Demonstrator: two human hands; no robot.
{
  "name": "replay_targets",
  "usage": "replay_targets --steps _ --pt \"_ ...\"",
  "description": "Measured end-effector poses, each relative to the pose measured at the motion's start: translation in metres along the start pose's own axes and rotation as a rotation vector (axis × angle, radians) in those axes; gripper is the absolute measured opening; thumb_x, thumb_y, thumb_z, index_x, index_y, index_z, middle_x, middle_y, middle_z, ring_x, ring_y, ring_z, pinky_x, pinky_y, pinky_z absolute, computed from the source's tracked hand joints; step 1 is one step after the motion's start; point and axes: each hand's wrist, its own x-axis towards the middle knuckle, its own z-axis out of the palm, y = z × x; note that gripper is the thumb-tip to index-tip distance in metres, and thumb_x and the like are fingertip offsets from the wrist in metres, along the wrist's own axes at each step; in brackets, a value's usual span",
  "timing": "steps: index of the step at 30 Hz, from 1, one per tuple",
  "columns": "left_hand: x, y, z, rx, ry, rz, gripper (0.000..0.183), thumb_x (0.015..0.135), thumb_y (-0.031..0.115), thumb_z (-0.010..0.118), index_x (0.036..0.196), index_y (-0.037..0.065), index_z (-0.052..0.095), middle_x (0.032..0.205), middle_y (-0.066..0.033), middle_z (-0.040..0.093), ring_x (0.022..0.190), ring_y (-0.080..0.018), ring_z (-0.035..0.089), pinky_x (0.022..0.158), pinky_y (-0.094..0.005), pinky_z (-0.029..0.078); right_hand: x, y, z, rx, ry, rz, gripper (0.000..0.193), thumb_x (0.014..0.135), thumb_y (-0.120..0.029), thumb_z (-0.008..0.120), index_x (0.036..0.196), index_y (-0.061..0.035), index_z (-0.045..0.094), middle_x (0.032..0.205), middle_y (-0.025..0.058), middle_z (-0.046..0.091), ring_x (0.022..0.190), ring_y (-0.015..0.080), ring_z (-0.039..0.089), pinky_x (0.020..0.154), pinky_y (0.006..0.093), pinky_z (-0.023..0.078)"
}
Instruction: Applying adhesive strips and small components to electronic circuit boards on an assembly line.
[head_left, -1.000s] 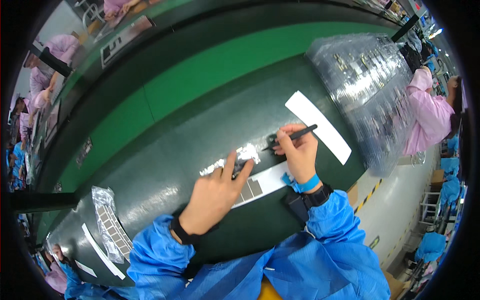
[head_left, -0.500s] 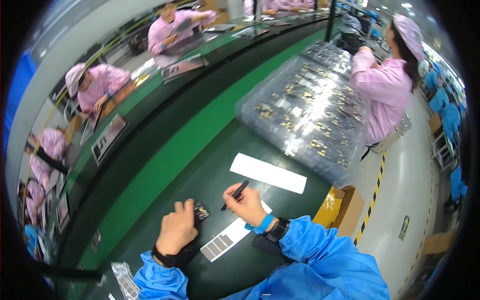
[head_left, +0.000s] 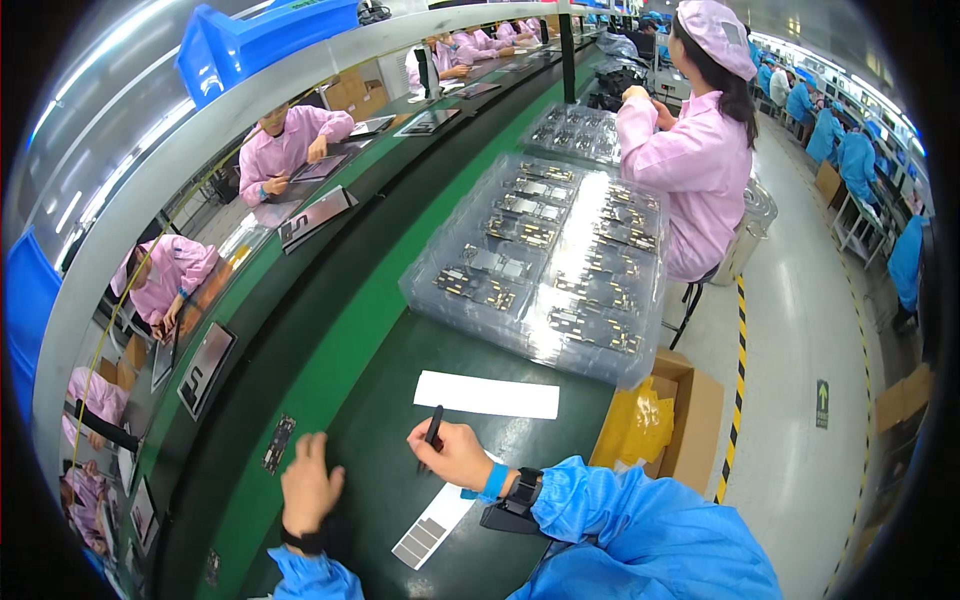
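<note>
My left hand (head_left: pixel 311 487) is open, its fingers stretched out just beside a small dark circuit board (head_left: pixel 279 445), which lies on the green conveyor belt (head_left: pixel 350 375). Nothing shows in that hand. My right hand (head_left: pixel 455 455) grips a slim black pen-shaped tool (head_left: pixel 433 427); whether it is a pen or tweezers I cannot tell. Under my right hand lies a white label strip (head_left: pixel 430 528) with grey rectangles at its near end. A blank white strip (head_left: pixel 488 394) rests on the dark table just beyond.
Stacked clear plastic trays (head_left: pixel 545 270) hold many circuit boards ahead. A cardboard box (head_left: pixel 690 420) with yellow packing stands right of the table. Someone in pink (head_left: pixel 690 180) sits beyond it. More pink-clad people work across the belt, where tilted panels (head_left: pixel 207 370) stand along the edge.
My left hand has let go of the circuit board, which now lies on the belt farther left. My right hand still holds the black tool. The view has tilted up.
</note>
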Motion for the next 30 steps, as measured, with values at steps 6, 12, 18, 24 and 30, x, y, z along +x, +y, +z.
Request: replay_targets --steps 6,12,18,24,30 --pt "-0.079 0.075 -0.009 -0.302 -0.113 0.199 0.043 0.081 0.024 0.067 0.12 0.009 0.058 0.131 -0.0136 0.052 0.093 -0.0329 0.063 0.075 -0.0403 0.053 0.06 -0.07 -0.072 -0.253 0.068 -0.25 0.018 0.087 -0.01 0.05 0.093 -0.0019 0.065 0.071 0.0156 0.064 0.063 0.0262 0.065 0.061 0.0353 0.051" --pt "-0.106 0.082 0.004 -0.395 -0.16 0.136 0.044 0.084 0.027 0.063 0.123 0.009 0.057 0.14 -0.0124 0.044 0.101 -0.0351 0.059 0.081 -0.0423 0.051 0.198 -0.054 -0.185 -1.084 0.359 -0.089 0.026 0.075 -0.021 0.06 0.091 -0.0019 0.067 0.088 0.0232 0.066 0.084 0.0388 0.065 0.077 0.0463 0.052" --pt "-0.109 0.075 0.016 -0.416 -0.128 0.132 0.044 0.083 0.029 0.064 0.122 0.01 0.058 0.141 -0.0115 0.044 0.099 -0.0334 0.059 0.08 -0.0419 0.051 0.236 -0.017 -0.223 -1.366 0.203 0.077 0.04 0.076 -0.033 0.069 0.101 -0.0029 0.065 0.099 0.0222 0.066 0.095 0.0377 0.064 0.083 0.045 0.051" --pt "-0.107 0.07 0.024 -0.373 -0.096 0.161 0.043 0.082 0.03 0.065 0.121 0.012 0.059 0.137 -0.0104 0.046 0.092 -0.0309 0.062 0.074 -0.04 0.053 0.251 -0.019 -0.22 -1.575 0.056 -0.03 0.036 0.076 -0.03 0.07 0.1 -0.0035 0.065 0.099 0.02 0.066 0.093 0.0359 0.065 0.081 0.045 0.052" --pt "-0.106 0.066 0.034 -0.333 -0.052 0.234 0.043 0.084 0.037 0.064 0.12 0.015 0.06 0.136 -0.0078 0.048 0.083 -0.0265 0.062 0.066 -0.0382 0.054 0.242 -0.011 -0.25 -1.399 0.265 -0.017 0.041 0.07 -0.029 0.075 0.103 -0.0049 0.065 0.1 0.0188 0.066 0.095 0.0359 0.063 0.082 0.0441 0.05"
